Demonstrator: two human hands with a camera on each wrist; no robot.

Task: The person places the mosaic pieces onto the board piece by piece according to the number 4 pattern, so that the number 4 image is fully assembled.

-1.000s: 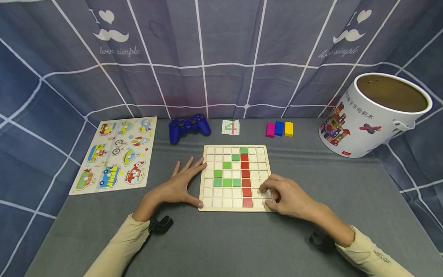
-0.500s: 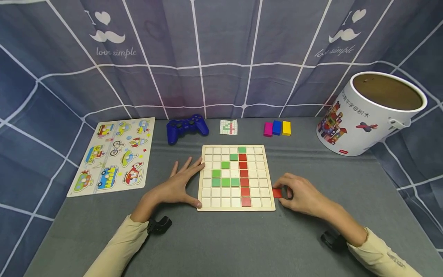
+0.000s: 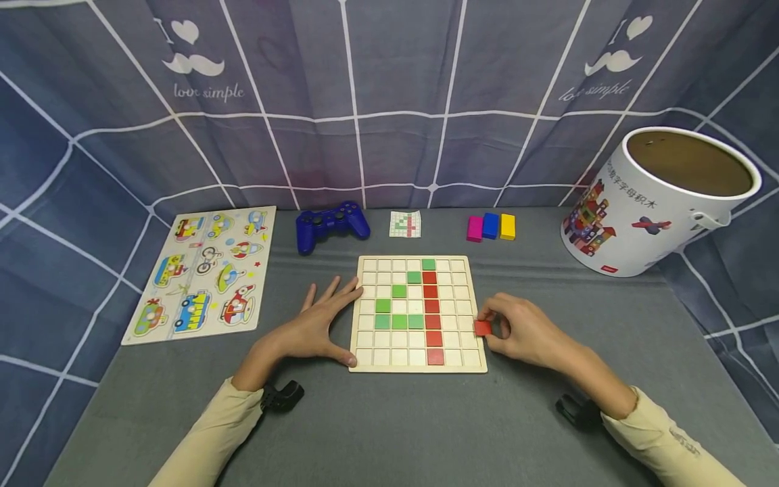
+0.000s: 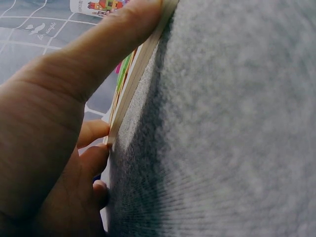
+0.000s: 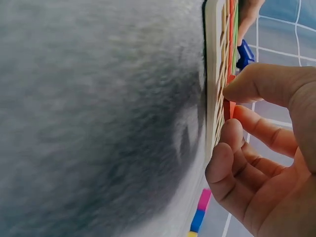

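A wooden grid board (image 3: 452,340) lies flat at the middle of the table. Set in its squares are a column of red tiles (image 3: 431,306) and several green tiles (image 3: 399,321) to their left. My left hand (image 3: 312,331) is spread along the board's left side, its fingertips and thumb touching the edge. At the right edge, my right hand (image 3: 520,330) pinches a red square tile (image 3: 482,328) between thumb and fingers. The right wrist view shows this red tile (image 5: 230,109) close to the board's surface; whether they touch, I cannot tell.
Behind the board lie a blue game controller (image 3: 331,226), a small pattern card (image 3: 405,224), and pink, blue and yellow blocks (image 3: 490,226). A vehicle picture board (image 3: 201,274) is at left. At right stands a white bucket (image 3: 654,210), before a checked curtain (image 3: 402,81).
My right hand has gone from over the board's lower right squares out past its right side, then slightly back left with the red tile. The left hand holds its place.
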